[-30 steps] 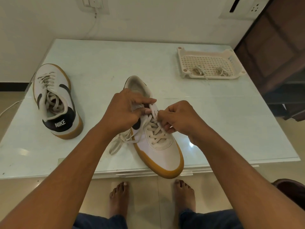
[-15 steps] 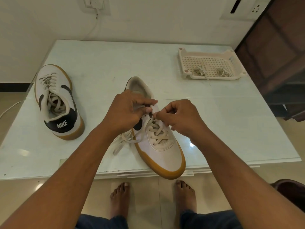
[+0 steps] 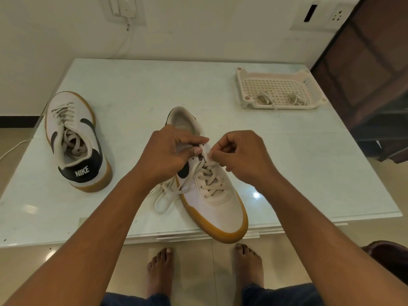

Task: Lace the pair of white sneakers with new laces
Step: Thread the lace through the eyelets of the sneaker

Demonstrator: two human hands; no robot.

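A white sneaker with a gum sole [image 3: 217, 206] lies in the middle of the table, toe toward me and over the front edge. Its cream lace [image 3: 209, 182] crosses several eyelet rows, and a loose end [image 3: 164, 200] trails on the table at its left. My left hand [image 3: 164, 154] grips the sneaker's upper eyelet flap near the tongue. My right hand [image 3: 242, 154] pinches the lace end at the top eyelets. The second white sneaker [image 3: 75, 140], laced, lies at the left with its black heel toward me.
A white perforated plastic tray [image 3: 280, 90] at the back right holds two bundles of laces [image 3: 279, 99]. The pale glass table [image 3: 132, 89] ends just under the sneaker's toe. A dark wooden cabinet [image 3: 371, 80] stands to the right. My bare feet are below.
My right hand has lifted slightly and shifted right, drawing the lace end up at the top eyelets. My left hand keeps its hold on the flap.
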